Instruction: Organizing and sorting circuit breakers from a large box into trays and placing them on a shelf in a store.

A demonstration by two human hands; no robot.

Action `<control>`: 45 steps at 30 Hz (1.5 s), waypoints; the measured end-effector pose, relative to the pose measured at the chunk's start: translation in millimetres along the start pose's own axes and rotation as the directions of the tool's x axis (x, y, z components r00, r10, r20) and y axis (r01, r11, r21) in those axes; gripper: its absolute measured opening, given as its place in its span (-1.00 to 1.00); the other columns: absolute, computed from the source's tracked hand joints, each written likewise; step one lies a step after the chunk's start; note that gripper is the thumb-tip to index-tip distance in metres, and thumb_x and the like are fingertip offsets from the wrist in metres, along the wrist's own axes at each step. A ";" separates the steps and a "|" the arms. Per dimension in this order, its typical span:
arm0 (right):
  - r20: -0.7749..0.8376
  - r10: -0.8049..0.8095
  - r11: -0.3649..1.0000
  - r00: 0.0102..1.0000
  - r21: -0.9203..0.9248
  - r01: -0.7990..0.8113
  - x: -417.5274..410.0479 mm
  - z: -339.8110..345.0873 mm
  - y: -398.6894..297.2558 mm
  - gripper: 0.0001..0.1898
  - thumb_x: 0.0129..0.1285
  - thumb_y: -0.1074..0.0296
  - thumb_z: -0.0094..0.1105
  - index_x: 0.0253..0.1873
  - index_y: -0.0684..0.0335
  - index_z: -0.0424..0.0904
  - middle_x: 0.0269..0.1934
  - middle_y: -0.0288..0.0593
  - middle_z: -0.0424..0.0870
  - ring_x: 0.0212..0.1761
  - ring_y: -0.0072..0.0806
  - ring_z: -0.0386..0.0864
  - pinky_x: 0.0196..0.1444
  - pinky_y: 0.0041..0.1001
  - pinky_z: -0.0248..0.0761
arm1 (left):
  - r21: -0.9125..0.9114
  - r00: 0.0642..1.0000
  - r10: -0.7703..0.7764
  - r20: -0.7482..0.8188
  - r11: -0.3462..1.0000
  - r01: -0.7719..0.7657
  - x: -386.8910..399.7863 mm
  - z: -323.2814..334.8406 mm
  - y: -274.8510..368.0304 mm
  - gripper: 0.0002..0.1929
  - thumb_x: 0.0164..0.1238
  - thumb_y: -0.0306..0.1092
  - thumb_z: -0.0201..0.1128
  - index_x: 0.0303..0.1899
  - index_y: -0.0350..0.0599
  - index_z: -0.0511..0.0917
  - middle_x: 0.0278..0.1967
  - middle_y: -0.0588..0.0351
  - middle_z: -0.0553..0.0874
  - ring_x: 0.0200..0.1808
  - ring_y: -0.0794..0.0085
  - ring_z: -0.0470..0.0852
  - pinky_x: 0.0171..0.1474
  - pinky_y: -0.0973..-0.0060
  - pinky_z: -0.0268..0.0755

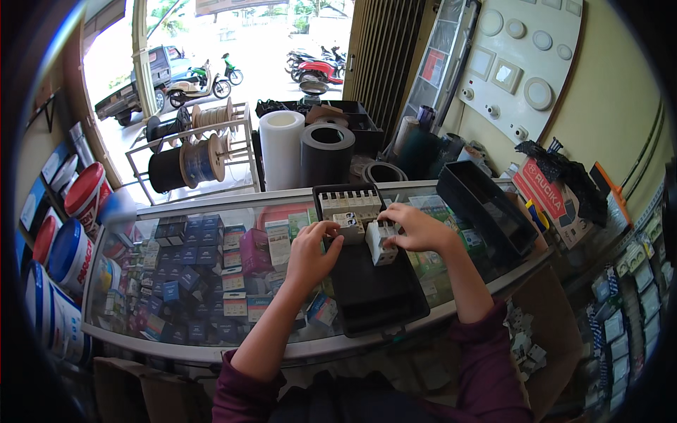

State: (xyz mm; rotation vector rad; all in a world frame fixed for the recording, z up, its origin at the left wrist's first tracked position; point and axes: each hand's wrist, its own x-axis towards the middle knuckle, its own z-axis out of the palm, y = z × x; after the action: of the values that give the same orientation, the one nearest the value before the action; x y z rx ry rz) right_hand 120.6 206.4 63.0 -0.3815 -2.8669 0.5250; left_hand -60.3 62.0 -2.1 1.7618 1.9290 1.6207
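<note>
A long black plastic tray lies on the glass display counter in front of me. Miniature circuit breakers stand in a row at its far end, with more breakers just nearer. My right hand grips a white multi-pole circuit breaker by its upper part and side, over the middle of the tray. My left hand is at the tray's left edge, its fingertips by another white breaker; whether they touch it is unclear. The near part of the tray shows its bare black bottom.
A second black tray sits at the counter's right. Small boxes fill the showcase under the glass. Beyond the counter stand a white roll, a black roll and cable spools. Paint pails are at the left.
</note>
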 end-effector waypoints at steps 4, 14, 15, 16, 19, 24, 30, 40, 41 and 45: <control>0.012 0.062 0.998 0.998 0.025 -0.062 15.7 3.5 16.5 -0.52 -0.02 0.30 0.34 0.01 0.39 0.45 -0.09 0.00 0.48 -0.06 -0.18 0.49 -0.11 -0.38 0.46 | 0.076 0.999 -0.008 -0.050 0.997 0.012 0.1 0.6 -9.7 -0.79 0.11 -0.36 0.21 -0.21 -0.18 0.54 -0.34 0.08 0.60 -0.24 0.32 0.54 -0.10 0.43 0.37; 0.044 0.136 0.987 0.990 0.086 -0.139 30.8 11.3 27.2 -0.54 0.08 0.18 0.26 0.03 0.36 0.48 -0.06 0.06 0.48 -0.04 -0.12 0.49 0.02 -0.33 0.36 | 0.059 0.996 -0.083 -0.022 0.995 0.085 0.4 -1.1 -12.1 -0.79 0.10 -0.32 0.20 -0.22 -0.15 0.53 -0.35 0.08 0.59 -0.19 0.21 0.54 -0.08 0.34 0.36; 0.042 0.137 0.986 0.990 0.088 -0.141 30.1 12.5 28.4 -0.54 0.08 0.18 0.26 0.03 0.36 0.48 -0.06 0.06 0.48 -0.04 -0.12 0.49 0.02 -0.33 0.36 | 0.053 0.996 -0.085 -0.021 0.995 0.086 0.7 -0.8 -12.0 -0.78 0.10 -0.32 0.21 -0.22 -0.15 0.53 -0.35 0.08 0.59 -0.20 0.21 0.55 -0.09 0.34 0.36; 0.023 0.119 0.989 0.993 0.081 -0.120 29.6 14.2 30.3 -0.51 0.08 0.14 0.25 0.05 0.35 0.46 -0.07 0.05 0.49 -0.06 -0.13 0.50 0.01 -0.33 0.36 | 0.046 0.996 -0.086 -0.018 0.995 0.087 0.8 -0.5 -12.0 -0.78 0.10 -0.32 0.21 -0.22 -0.15 0.53 -0.35 0.08 0.59 -0.20 0.22 0.55 -0.09 0.34 0.36; -0.037 0.108 0.990 0.993 0.096 -0.104 25.7 19.2 37.1 -0.45 0.09 0.08 0.24 0.10 0.32 0.42 -0.08 0.05 0.49 -0.07 -0.14 0.51 0.01 -0.33 0.36 | 0.050 0.997 -0.076 -0.020 0.996 0.077 1.0 1.5 -13.6 -0.78 0.10 -0.31 0.21 -0.21 -0.15 0.53 -0.35 0.08 0.59 -0.21 0.23 0.55 -0.10 0.35 0.37; -0.109 0.152 0.979 0.982 0.156 -0.134 14.1 13.9 25.0 -0.38 0.08 0.00 0.22 0.15 0.30 0.37 -0.07 0.07 0.49 -0.01 -0.12 0.49 0.05 -0.33 0.35 | 0.040 0.996 -0.093 -0.010 0.995 0.093 1.1 1.5 -15.0 -0.78 0.10 -0.31 0.20 -0.21 -0.15 0.53 -0.35 0.08 0.59 -0.22 0.24 0.55 -0.10 0.37 0.37; -0.091 0.023 0.996 0.996 0.084 -0.015 9.9 18.6 25.9 -0.40 0.03 0.03 0.29 0.10 0.30 0.43 -0.02 0.06 0.49 0.03 -0.12 0.46 0.09 -0.32 0.33 | 0.052 0.995 -0.096 -0.006 0.994 0.096 1.5 2.2 -12.4 -0.77 0.11 -0.31 0.20 -0.20 -0.16 0.53 -0.34 0.06 0.59 -0.23 0.25 0.55 -0.10 0.38 0.38; -0.106 0.098 0.994 0.990 0.066 -0.091 11.0 27.9 27.1 -0.44 0.03 0.09 0.30 0.10 0.27 0.43 -0.01 -0.04 0.46 0.02 -0.16 0.46 0.07 -0.33 0.33 | 0.043 0.997 -0.076 -0.004 0.996 0.076 1.8 2.7 -14.1 -0.78 0.12 -0.32 0.20 -0.21 -0.17 0.53 -0.34 0.06 0.60 -0.25 0.26 0.56 -0.13 0.40 0.39; -0.113 0.086 0.994 0.990 0.079 -0.078 10.9 28.4 27.4 -0.43 0.03 0.09 0.30 0.10 0.29 0.42 -0.01 -0.03 0.45 0.01 -0.16 0.46 0.07 -0.33 0.33 | 0.044 0.997 -0.075 -0.002 0.996 0.075 1.4 2.8 -14.4 -0.78 0.12 -0.32 0.20 -0.21 -0.17 0.53 -0.34 0.06 0.60 -0.25 0.26 0.56 -0.13 0.40 0.39; -0.124 0.066 0.994 0.990 0.097 -0.054 8.2 28.5 26.7 -0.43 0.04 0.11 0.30 0.10 0.33 0.42 0.02 0.05 0.44 0.05 -0.10 0.44 0.09 -0.32 0.32 | 0.053 0.997 -0.072 -0.010 0.996 0.073 1.7 3.9 -15.0 -0.78 0.12 -0.33 0.20 -0.21 -0.17 0.53 -0.34 0.07 0.60 -0.26 0.27 0.55 -0.14 0.41 0.40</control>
State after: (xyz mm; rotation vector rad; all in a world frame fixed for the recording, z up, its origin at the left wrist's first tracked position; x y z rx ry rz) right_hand 111.7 223.8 28.3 -0.4691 -2.7051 0.6199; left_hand -68.6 68.9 -13.4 1.6852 2.0332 1.5696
